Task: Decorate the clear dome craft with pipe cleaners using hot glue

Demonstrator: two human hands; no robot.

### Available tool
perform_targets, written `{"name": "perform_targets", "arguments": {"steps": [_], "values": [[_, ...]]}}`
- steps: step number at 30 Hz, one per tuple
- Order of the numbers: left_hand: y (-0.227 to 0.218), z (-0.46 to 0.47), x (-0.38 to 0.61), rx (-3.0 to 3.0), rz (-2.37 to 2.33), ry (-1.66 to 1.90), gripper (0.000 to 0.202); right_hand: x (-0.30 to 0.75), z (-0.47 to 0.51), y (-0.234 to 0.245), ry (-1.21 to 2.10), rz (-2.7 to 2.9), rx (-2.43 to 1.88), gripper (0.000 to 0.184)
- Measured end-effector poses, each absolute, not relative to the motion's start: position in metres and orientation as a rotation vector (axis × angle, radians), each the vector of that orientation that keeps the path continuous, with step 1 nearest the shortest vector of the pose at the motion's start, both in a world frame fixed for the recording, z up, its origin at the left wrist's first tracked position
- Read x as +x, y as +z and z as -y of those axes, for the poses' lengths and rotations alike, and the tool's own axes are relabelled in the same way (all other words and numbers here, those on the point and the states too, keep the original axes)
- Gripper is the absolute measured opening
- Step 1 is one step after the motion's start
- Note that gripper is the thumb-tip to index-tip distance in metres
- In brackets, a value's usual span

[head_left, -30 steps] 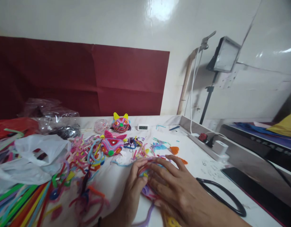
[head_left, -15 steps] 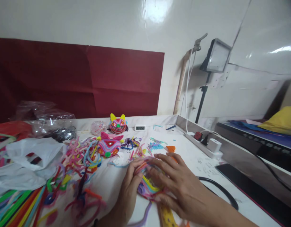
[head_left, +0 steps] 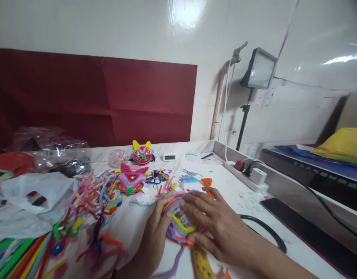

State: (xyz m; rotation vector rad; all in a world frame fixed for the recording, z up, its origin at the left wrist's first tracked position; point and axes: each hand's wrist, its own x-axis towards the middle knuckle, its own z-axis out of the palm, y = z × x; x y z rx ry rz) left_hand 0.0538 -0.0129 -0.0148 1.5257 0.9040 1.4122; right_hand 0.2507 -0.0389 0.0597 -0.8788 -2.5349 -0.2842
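Both my hands rest on a multicoloured pipe-cleaner coil piece [head_left: 180,224] lying on the white table [head_left: 248,201]. My left hand [head_left: 157,228] presses its left edge with fingers together and curved. My right hand [head_left: 217,224] lies flat over its right side, fingers stretched out. A lilac pipe cleaner [head_left: 174,265] trails from the piece toward me. A yellow ruler-like strip [head_left: 201,265] lies under my right wrist.
Loose pipe cleaners [head_left: 91,201] and straight bundles [head_left: 18,255] cover the left. Two finished cat-face pieces [head_left: 130,180] [head_left: 142,153], a small clock [head_left: 169,157], plastic bags [head_left: 30,193], a black cable [head_left: 265,232], a power strip [head_left: 248,172] and a lamp stand [head_left: 255,77] are around.
The camera has shifted slightly right. My right hand has slid a little back toward me, uncovering more of the coil piece; my left hand stays on its edge.
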Motion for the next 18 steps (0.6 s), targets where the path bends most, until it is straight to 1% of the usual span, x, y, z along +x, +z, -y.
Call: {"name": "perform_targets", "arguments": {"steps": [8,11,15,18], "values": [[-0.0166,0.0099,0.0484,1.762,-0.889,1.376,0.037,0.2504,0.0377,0.06,-0.218,2.54,-0.892,0.044],[-0.0177,0.0104,0.0452,1.894,-0.848,1.338,0.041,0.2503,0.0378,0.0605,-0.213,2.535,-0.894,0.044],[-0.0191,0.011,0.0443,2.051,-0.786,1.364,0.057,0.25,0.0371,0.0595,-0.209,2.533,-0.893,0.044],[-0.0212,0.0107,0.0453,2.138,-0.815,1.369,0.074,0.2503,0.0357,0.0584,-0.206,2.532,-0.889,0.044]]}}
